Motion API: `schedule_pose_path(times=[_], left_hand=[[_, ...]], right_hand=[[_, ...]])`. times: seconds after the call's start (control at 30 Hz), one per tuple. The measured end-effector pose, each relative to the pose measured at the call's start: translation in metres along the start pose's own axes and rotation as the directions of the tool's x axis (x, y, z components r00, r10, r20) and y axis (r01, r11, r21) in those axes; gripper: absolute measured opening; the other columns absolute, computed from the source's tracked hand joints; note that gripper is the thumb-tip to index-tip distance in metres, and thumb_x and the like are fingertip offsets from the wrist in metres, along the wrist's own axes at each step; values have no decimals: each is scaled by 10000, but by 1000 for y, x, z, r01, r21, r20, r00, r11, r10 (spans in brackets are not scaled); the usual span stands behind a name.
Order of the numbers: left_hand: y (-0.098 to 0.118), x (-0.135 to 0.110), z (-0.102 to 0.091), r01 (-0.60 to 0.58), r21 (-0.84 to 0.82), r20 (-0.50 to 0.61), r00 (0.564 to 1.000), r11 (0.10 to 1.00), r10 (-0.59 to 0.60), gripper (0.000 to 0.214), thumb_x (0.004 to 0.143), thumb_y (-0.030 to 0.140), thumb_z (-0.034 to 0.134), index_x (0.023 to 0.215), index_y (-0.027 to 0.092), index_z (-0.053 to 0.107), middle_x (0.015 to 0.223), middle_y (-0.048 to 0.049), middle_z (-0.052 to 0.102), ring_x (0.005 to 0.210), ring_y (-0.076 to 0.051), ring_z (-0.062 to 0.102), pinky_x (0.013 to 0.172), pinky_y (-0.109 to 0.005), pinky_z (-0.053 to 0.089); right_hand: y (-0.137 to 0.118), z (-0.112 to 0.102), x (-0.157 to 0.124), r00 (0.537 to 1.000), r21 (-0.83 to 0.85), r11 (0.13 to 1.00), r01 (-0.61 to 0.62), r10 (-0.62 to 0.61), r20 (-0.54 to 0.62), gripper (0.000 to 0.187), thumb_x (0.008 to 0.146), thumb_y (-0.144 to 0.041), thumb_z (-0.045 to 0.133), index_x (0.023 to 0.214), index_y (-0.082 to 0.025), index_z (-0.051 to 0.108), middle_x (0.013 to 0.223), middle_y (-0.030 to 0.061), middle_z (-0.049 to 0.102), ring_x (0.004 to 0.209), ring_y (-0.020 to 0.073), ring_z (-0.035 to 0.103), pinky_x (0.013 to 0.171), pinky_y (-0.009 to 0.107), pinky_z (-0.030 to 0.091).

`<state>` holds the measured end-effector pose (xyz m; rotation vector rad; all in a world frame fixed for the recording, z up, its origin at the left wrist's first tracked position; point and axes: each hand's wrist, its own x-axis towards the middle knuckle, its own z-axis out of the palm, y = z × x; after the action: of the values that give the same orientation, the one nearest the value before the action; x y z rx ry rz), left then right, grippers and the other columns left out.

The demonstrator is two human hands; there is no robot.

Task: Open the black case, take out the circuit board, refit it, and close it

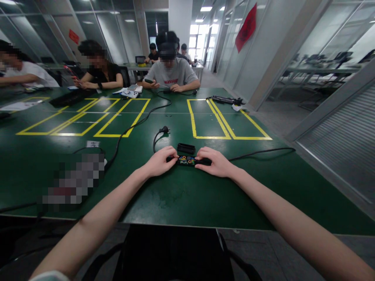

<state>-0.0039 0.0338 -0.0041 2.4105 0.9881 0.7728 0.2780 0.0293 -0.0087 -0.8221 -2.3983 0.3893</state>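
Note:
A small black device (188, 160) with its cover off lies on the green table (181, 195), showing a circuit board with coloured parts. My left hand (159, 160) grips its left end with curled fingers. My right hand (213, 161) holds its right end the same way. Just behind the device lies a black cover piece (186, 148). A black cable with a plug (164, 130) ends a little behind my left hand. Another black cable (263, 152) runs from my right hand off to the right.
Yellow tape rectangles (222, 121) mark the table's middle and left. A blurred object (74, 177) lies at the left. A person in a grey shirt (171, 72) sits opposite, with other people (99, 70) at the far left. A black adapter (225, 100) lies at the far right.

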Motion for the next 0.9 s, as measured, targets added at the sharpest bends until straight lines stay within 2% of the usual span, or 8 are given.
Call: schedule_pose_path(times=[0.07,0.13,0.27,0.33,0.4,0.53,0.73,0.9], left_hand=[[-1,-1,-2,-20,32,-28,999,999,21,95,899,259,552,898,194,621,991,-74,658,984,-238,632,914,-374,503],[-1,-1,-3,-17,75,-54,998,997,21,204,888,320,605,1038,189,648,1109,-103,678,1097,-273,636,1000,-424,499],[-2,0,-1,28,172,-19,999,985,-26,743,834,539,743,1443,183,511,1497,-188,560,1387,-363,521,1172,-542,387],[-3,2,2,28,197,31,999,980,-34,883,813,568,774,1538,202,427,1568,-190,502,1435,-372,487,1198,-561,354],[-3,3,5,14,191,47,999,981,-23,879,832,530,774,1564,215,404,1540,-176,540,1401,-357,530,1188,-546,378],[-1,3,6,-7,125,4,1000,992,6,868,822,440,802,1564,201,420,1469,-162,599,1330,-341,589,1149,-505,446],[0,1,7,15,57,-33,999,998,-13,883,792,390,830,1554,171,441,1462,-179,576,1321,-334,592,1135,-480,475],[-1,1,8,21,45,-18,1000,999,-20,910,796,375,830,1581,216,400,1423,-153,640,1295,-335,618,1137,-516,458]], right_hand=[[3,0,0,998,19,1000,-12,13,-60,167,946,-375,661,915,-214,693,969,84,700,897,238,662,834,394,551],[6,2,1,990,-4,998,-58,57,-130,213,972,-402,625,1042,-227,724,1070,101,712,982,257,679,898,431,563],[16,9,1,984,-112,984,-138,124,-125,414,984,-466,601,1342,-274,679,1392,123,653,1293,331,591,1082,567,494],[19,13,3,989,-113,984,-135,126,-79,377,1012,-445,559,1315,-277,707,1397,113,667,1299,326,594,1102,588,477],[21,14,4,990,-78,989,-126,120,-73,324,1037,-396,516,1185,-259,769,1296,110,725,1215,303,646,1075,566,504],[18,13,5,976,18,989,-145,146,-160,203,973,-320,617,952,-243,803,1113,101,769,1045,279,705,958,496,579],[9,12,6,944,341,926,-164,247,-218,194,870,-229,672,1044,-227,760,1120,73,744,901,204,722,812,379,631],[5,14,7,903,437,871,-225,355,-242,171,830,-261,707,995,-218,722,995,59,748,887,209,714,738,347,628]])
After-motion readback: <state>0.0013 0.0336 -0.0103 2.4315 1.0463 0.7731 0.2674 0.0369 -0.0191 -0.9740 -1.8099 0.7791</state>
